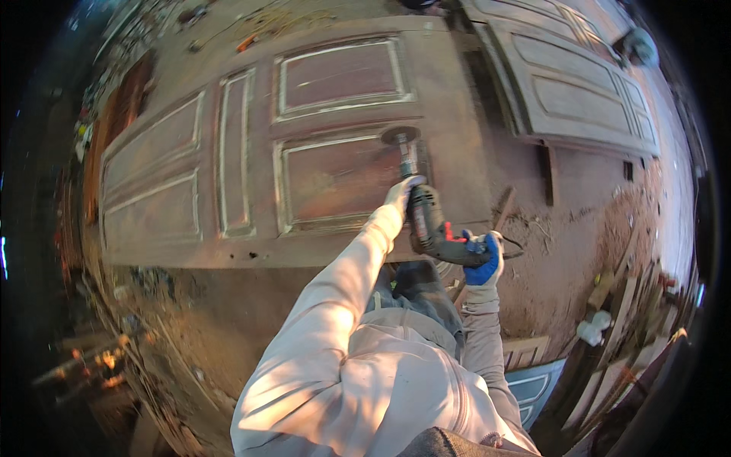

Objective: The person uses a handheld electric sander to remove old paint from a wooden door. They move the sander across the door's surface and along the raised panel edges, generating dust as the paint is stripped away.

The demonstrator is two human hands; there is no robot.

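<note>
A dark angle grinder (428, 213) with a red part near its rear grip lies across the right part of a brown panelled door (449, 99). My left hand (403, 192) is closed round its front part, just behind the metal head. In a blue and light glove, my right hand (484, 260) grips the rear end, where a cord comes out. The grinder's round disc (400, 136) is over the wood by the upper right corner of the lower right panel; whether it touches cannot be made out. Pale strips of moulding (279, 186) frame the door's sunken panels.
More panelled doors (571, 84) are stacked at the far right, with a person (638, 49) beyond them. Wood offcuts (624, 312) and a white container (592, 329) lie at the near right. An orange tool (247, 43) and cords lie behind the door.
</note>
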